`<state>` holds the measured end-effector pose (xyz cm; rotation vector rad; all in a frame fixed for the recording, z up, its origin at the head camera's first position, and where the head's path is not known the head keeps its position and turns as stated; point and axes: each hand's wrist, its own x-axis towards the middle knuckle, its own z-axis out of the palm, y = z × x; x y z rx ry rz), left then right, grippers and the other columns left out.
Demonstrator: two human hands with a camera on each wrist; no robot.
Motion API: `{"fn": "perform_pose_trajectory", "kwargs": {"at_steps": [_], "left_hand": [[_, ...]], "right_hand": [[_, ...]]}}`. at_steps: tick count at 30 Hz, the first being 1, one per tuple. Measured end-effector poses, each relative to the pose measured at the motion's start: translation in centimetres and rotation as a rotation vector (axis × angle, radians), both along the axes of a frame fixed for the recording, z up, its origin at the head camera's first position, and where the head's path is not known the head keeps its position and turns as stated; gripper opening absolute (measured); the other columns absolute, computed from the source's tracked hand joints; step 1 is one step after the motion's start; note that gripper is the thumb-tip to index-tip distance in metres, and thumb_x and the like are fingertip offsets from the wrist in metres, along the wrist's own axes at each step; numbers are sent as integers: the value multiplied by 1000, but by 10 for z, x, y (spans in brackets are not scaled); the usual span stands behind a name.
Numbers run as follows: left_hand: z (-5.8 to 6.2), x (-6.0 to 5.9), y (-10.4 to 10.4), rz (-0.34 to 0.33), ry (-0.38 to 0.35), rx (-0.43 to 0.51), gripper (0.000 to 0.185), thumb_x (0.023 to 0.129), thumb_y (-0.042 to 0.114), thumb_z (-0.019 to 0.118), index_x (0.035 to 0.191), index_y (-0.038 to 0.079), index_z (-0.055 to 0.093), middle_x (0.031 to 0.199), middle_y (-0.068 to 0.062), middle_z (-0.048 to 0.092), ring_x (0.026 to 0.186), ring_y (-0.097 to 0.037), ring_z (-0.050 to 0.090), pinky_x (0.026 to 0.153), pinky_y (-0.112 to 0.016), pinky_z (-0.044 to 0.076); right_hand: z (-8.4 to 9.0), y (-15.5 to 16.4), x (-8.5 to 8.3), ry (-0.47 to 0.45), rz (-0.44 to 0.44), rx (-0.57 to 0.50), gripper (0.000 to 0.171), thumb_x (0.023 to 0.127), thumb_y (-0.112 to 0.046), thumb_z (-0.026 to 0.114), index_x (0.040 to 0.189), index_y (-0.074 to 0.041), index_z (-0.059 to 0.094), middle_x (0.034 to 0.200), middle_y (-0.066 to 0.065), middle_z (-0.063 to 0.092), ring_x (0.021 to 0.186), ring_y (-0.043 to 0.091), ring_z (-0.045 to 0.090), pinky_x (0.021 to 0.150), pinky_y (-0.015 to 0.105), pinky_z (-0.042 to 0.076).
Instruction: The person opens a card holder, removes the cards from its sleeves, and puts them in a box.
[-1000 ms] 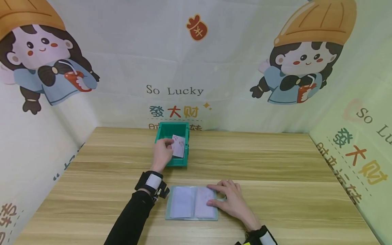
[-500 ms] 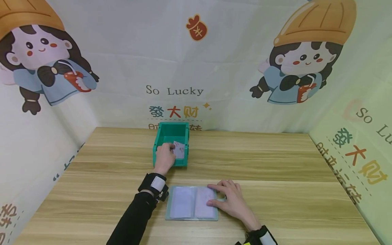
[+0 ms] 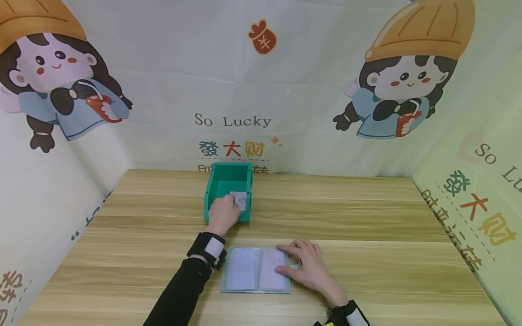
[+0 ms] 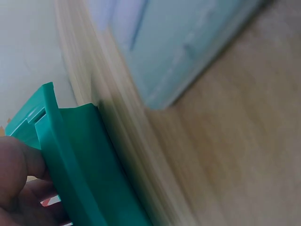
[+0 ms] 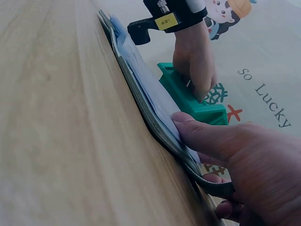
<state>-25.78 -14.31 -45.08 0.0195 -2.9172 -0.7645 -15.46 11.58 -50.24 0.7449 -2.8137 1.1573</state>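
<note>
The left hand [image 3: 222,213] is pinching a card [image 3: 239,199] low inside the green bin [image 3: 227,173] at the far side, not yet released, while the right hand's [image 3: 311,267] straight fingers are pressing the open card book [image 3: 244,271] flat near the person.

A wooden table [image 3: 367,226] with pale, streaked grain ran under and around both hands, reaching well beyond them to the far wall. Printed backdrop sheets [image 3: 171,81] closed it in ahead and to either side. Beyond the hands the sheet read "So Lucky" [image 3: 232,120] over coloured Chinese characters, with a cartoon girl in an orange hat [image 3: 401,77] up to the right and another [image 3: 49,72] up to the left. Light was soft and even.
</note>
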Motion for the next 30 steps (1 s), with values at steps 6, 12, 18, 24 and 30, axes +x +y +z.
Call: {"fn": "perform_pose_trajectory", "kwargs": {"at_steps": [6,12,18,24,30], "left_hand": [[-8,-4,-1,2,31,-65,26,94,1,53,68,2,58,71,-18,64,66,-30,60,56,-43,45],[-7,7,4,-1,165,-2,24,98,4,54,92,-9,73,101,-30,72,99,-48,66,87,-58,54],[3,42,12,-94,273,237,21,100,3,57,109,-6,75,108,-22,72,100,-36,64,89,-46,52],[5,83,17,-264,35,337,16,98,1,62,106,-2,75,86,-6,68,74,-14,55,65,-24,46],[-7,108,18,-402,-163,317,23,92,4,74,114,-2,72,77,2,63,65,-7,52,59,-21,41]], "right_hand": [[1,0,-1,-2,2,1,47,89,-38,83,129,-15,75,97,-9,59,93,11,44,90,41,28],[0,0,-1,10,3,0,47,89,-39,83,129,-15,75,97,-9,59,92,10,43,89,39,28],[-2,0,1,25,6,-7,45,90,-38,82,128,-15,75,96,-9,61,93,10,45,89,39,28],[-2,-1,1,42,-9,-2,45,89,-39,83,127,-16,75,95,-9,60,93,12,46,88,39,28],[-1,-4,0,33,-34,13,46,87,-41,85,125,-16,76,97,-8,62,95,14,49,88,38,29]]}}
